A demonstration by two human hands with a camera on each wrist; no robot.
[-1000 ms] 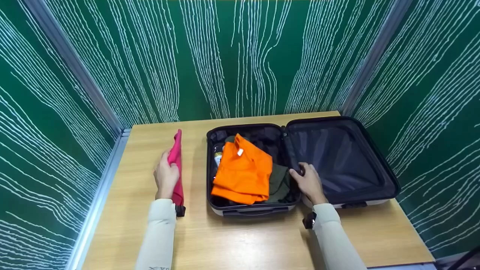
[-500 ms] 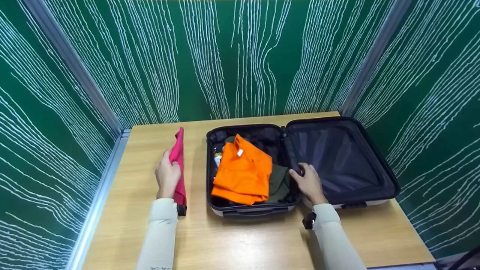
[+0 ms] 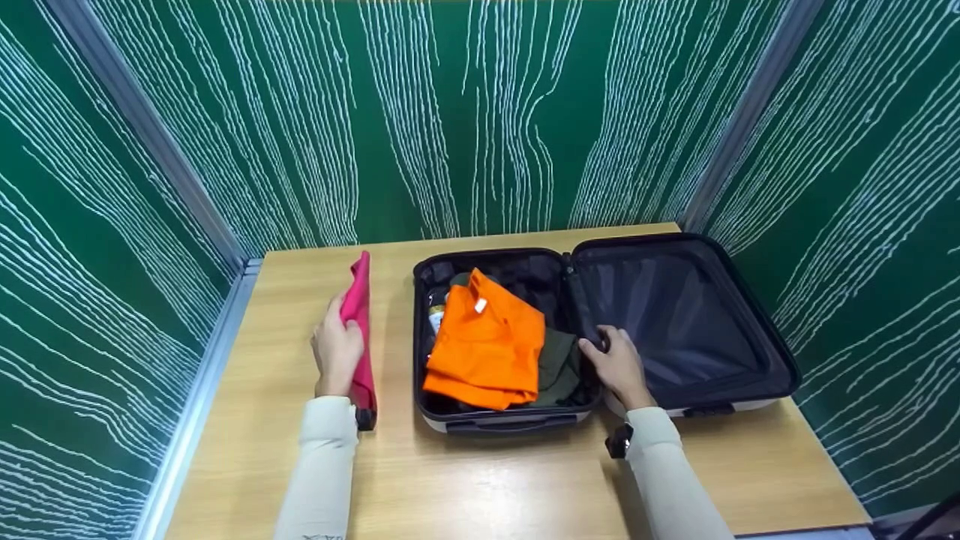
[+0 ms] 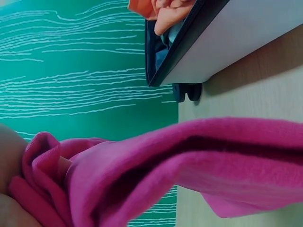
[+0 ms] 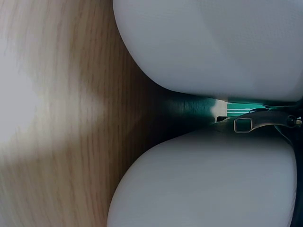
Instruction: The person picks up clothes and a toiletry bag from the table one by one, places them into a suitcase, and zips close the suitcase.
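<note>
Your left hand [image 3: 337, 349] has its fingers clamped on the folded bright-pink soft cloth [image 3: 360, 322], outside and to the left of the open, pale-shelled, black-lined suitcase [image 3: 510, 427]; with its folds gaping, it could unfurl or snag on the rim if you lift it by that one hold. Your right hand [image 3: 616, 367] is at the hinge-side rim, and I cannot tell whether its fingers grip or merely rest, but a tipping lid could nip them. Pressing hard could bunch the folded orange garment [image 3: 487, 341].
</note>
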